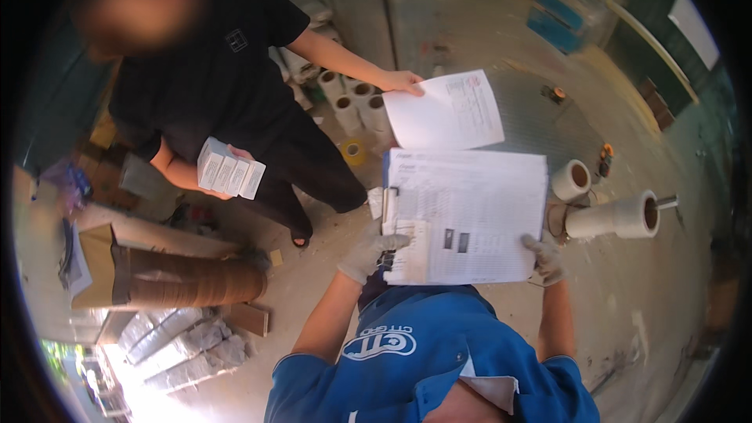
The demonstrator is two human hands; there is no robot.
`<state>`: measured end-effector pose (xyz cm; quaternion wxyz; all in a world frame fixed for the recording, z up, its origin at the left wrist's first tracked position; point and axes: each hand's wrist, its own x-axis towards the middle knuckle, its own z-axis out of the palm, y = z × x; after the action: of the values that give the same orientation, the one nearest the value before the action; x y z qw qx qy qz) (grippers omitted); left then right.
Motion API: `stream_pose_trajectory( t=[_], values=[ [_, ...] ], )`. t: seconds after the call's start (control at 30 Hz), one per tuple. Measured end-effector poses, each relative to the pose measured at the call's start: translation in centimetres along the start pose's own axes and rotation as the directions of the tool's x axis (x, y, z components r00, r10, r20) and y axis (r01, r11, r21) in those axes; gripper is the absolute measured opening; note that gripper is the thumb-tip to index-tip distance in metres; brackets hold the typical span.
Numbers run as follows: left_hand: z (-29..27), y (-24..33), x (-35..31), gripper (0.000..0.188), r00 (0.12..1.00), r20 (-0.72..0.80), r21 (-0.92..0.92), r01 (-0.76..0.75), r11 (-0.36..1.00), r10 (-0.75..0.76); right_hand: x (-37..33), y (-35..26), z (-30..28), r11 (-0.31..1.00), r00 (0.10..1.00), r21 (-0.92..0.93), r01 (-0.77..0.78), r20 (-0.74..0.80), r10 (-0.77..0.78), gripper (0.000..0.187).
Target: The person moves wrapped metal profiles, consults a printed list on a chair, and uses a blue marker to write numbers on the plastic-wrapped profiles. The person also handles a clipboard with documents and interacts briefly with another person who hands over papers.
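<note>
In front of me I hold a blue clipboard (386,163) that bears a stack of printed sheets (486,196). My left hand (368,254), in a pale glove, grips its left edge beside a black clip, the thumb on top. At the lower right edge my gloved right hand (545,258) closes on the sheets, its thumb over them. A smaller slip (410,251) lies on the pages near my left thumb. Just beyond the clipboard, a co-worker's hand (403,83) holds out a single printed sheet (450,113). The co-worker's other hand carries several small white boxes (229,171).
The co-worker in black (211,70) stands at the far left. Rolls of clear film (619,218) lie on the right; more rolls (348,106) stand behind the co-worker. A roll of yellow tape (353,151) is on the floor. A large brown roll (192,278) lies at the left.
</note>
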<state>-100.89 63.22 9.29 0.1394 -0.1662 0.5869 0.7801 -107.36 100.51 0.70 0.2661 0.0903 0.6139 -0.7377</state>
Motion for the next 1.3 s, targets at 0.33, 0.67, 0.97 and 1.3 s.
stream_pose_trajectory(
  t=[0.33, 0.67, 0.97, 1.3],
  values=[
    [-5.0, -6.1, 0.5, 0.052, 0.964, 0.039, -0.052, 0.266, 0.963, -0.264, -1.6, 6.5, 1.9, 0.967, 0.988, 0.212, -0.139, 0.097, 0.120, 0.064],
    [-6.3, -7.7, 0.6, 0.055, 0.970, -0.006, 0.025, 0.245, 0.969, -0.245, -0.8, 9.0, 1.6, 0.922, 0.982, 0.348, -0.172, 0.137, 0.132, 0.061],
    [-14.7, -12.3, -1.4, 0.071, 0.921, -0.239, -0.091, 0.295, 0.951, -0.309, -0.7, 11.4, 0.7, 0.888, 0.995, 0.459, 0.001, -0.093, 0.047, 0.055],
    [-14.6, -16.5, -5.8, 0.061, 0.880, -0.236, -0.068, 0.408, 0.910, -0.412, -1.5, 13.5, -1.1, 0.852, 0.987, 0.521, -0.059, -0.097, 0.128, 0.055]
  ],
)
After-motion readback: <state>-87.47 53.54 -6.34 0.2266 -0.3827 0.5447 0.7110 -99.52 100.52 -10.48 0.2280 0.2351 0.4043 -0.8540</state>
